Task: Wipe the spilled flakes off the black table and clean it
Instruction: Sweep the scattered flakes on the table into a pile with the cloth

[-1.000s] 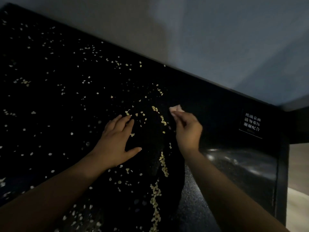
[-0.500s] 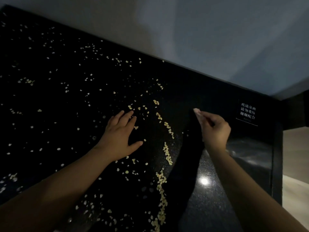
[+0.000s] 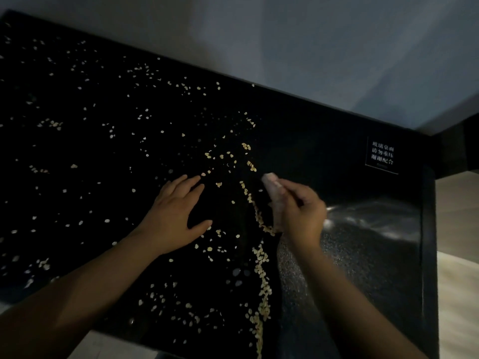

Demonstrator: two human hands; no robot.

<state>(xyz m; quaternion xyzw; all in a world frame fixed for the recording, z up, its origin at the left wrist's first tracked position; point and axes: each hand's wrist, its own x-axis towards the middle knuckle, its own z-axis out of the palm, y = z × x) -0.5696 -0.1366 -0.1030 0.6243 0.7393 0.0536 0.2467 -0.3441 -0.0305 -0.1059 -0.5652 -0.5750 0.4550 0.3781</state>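
Pale flakes (image 3: 145, 73) lie scattered over most of the black table (image 3: 350, 161). A dense line of flakes (image 3: 261, 265) runs from the middle down to the near edge. My left hand (image 3: 173, 216) rests flat on the table, fingers spread, just left of that line. My right hand (image 3: 300, 213) is blurred and grips a small pale pink cloth (image 3: 272, 187), pressed to the table at the right side of the flake line. To the right of the line the table shows hardly any flakes and reflects light.
A small sign with white characters (image 3: 382, 156) is stuck on the table at the far right. A grey wall (image 3: 285, 35) runs behind the table. Pale floor (image 3: 458, 255) shows past the table's right edge and at the near left corner.
My right hand with the cloth swept out to the right, then back left to the flake line, pushing flakes together. My left hand stayed put on the table.
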